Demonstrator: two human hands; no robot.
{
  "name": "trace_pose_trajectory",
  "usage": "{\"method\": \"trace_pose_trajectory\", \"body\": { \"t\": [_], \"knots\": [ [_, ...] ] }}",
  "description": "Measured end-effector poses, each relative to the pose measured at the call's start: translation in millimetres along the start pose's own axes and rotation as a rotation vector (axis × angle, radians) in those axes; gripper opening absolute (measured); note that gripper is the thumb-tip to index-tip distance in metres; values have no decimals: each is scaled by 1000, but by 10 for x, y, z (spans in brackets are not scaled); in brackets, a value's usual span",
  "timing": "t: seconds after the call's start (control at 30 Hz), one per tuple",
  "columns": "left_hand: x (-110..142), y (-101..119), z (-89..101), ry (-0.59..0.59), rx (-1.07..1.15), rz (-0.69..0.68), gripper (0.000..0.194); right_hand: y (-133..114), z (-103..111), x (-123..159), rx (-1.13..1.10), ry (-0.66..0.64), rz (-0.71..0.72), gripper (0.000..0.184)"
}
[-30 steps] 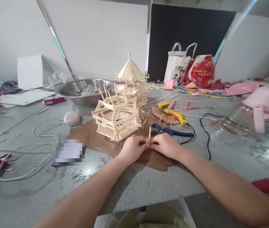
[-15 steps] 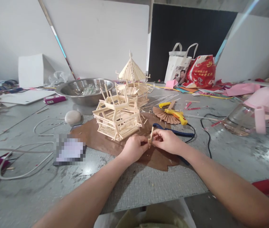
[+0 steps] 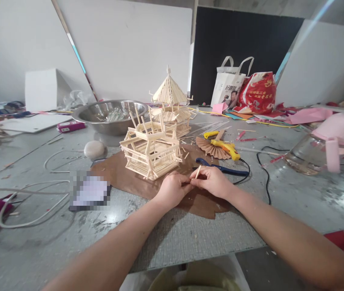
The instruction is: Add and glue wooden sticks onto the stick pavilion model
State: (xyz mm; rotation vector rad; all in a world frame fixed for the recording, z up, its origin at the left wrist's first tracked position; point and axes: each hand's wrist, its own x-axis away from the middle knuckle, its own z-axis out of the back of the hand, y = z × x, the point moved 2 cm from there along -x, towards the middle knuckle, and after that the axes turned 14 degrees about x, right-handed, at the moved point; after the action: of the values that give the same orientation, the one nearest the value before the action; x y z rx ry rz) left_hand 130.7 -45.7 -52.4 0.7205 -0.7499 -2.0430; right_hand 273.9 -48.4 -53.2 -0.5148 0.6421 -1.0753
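Note:
My right hand (image 3: 212, 182) is closed in a pinch on a short pale wooden stick (image 3: 198, 171), which leans and pokes up from between the fingers. Fingertip to fingertip with it, my left hand (image 3: 173, 188) is also pinched closed; whatever lies between its fingers is hidden. Both hands are low over a brown sheet (image 3: 135, 190). Just beyond my left hand stands an open-topped frame of wooden sticks (image 3: 150, 155) with several sticks rising from it. Behind that is a stick tower with a pointed roof (image 3: 169, 93).
Blue-handled pliers (image 3: 226, 169) and a yellow-handled tool (image 3: 226, 147) lie past my right hand, near a black cord. A metal bowl (image 3: 82, 115) is at the back left, and a pitcher with a pink lid (image 3: 305, 157) at the right. A partly pixelated object (image 3: 89, 192) lies left.
The stick has gone from nearly upright to leaning right, and the small pale pieces at its foot are now covered by my fingers. My hands have drawn together.

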Motion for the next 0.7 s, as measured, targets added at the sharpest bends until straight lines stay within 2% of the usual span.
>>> {"method": "trace_pose_trajectory", "body": {
  "t": [0.2, 0.43, 0.7],
  "knots": [
    [-3, -24, -13, -14, 29, -24, 20, 20, -20, 13, -28, -18, -38, 9],
    [-20, -49, -36, -10, 60, -76, 30, -32, 11, 19, 52, 25, 45, 5],
    [-5, -54, -38, -24, 39, -21, 26, -36, 18, 26, 52, 32, 53, 6]
  ]
}}
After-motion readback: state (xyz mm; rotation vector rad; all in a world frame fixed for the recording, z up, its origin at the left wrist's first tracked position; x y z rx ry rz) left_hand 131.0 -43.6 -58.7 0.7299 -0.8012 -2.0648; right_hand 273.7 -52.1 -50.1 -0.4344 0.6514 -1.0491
